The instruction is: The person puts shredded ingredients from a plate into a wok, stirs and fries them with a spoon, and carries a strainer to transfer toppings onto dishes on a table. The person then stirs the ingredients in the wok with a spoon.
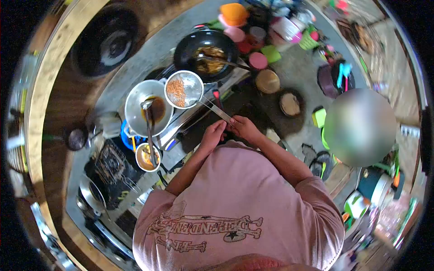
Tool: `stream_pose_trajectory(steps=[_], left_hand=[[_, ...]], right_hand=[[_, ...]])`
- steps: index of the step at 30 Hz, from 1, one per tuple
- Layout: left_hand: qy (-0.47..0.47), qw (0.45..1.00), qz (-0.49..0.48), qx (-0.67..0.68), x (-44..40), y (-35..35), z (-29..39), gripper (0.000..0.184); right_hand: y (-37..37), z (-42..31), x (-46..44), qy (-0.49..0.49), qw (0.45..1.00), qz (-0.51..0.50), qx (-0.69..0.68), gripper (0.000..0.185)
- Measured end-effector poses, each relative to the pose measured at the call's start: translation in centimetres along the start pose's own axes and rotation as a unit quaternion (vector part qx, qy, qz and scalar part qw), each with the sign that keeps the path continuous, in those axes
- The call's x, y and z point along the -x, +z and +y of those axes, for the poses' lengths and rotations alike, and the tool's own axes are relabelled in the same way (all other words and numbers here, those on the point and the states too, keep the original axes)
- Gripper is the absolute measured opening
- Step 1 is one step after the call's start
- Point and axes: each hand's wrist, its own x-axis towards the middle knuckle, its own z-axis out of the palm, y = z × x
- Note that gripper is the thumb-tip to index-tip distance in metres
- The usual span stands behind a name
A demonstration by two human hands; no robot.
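Observation:
A round wire-mesh strainer [190, 86] with reddish-brown fried bits heaped on its left side is held out in front of me. My right hand [245, 129] grips the end of its long metal handle. Close against it, my left hand [213, 136] has its fingers closed at the same handle end; its fingertips are partly hidden. Beyond the strainer, a black wok [185, 55] holds browned food in oil, with a spatula [226, 62] resting in it. At left, a large metal pot [135, 101] contains dark brown liquid and a ladle [148, 122].
A small white bowl [141, 156] with orange-yellow residue stands below the pot. Stacked colourful tubs, including an orange bowl [234, 14], sit beyond the wok. Round wooden pieces [267, 81] lie to the right. Another person with a blurred head [360, 127] is at right.

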Motion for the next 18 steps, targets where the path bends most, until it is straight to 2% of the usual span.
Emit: stream_pose_trajectory(steps=[5, 9, 11, 18], left_hand=[[-0.009, 0.991, -0.103, -0.079, 1.7, 6.7, 0.2, 0.036], [-0.006, 0.978, -0.170, -0.121, 4.8, 13.3, -0.9, 0.034], [-0.021, 0.969, -0.217, -0.115, 6.6, 16.7, -2.8, 0.033], [-0.035, 0.911, -0.379, -0.159, 16.7, 31.3, -7.5, 0.033]], right_hand=[[-3.2, 4.3, 8.6, -0.029, 0.993, 0.072, -0.094, 0.029], [-5.6, 10.7, 15.4, -0.050, 0.981, 0.147, -0.121, 0.029], [-6.4, 13.9, 20.0, -0.102, 0.973, 0.152, -0.144, 0.029], [-7.7, 24.8, 38.0, -0.110, 0.926, 0.330, -0.146, 0.033]])
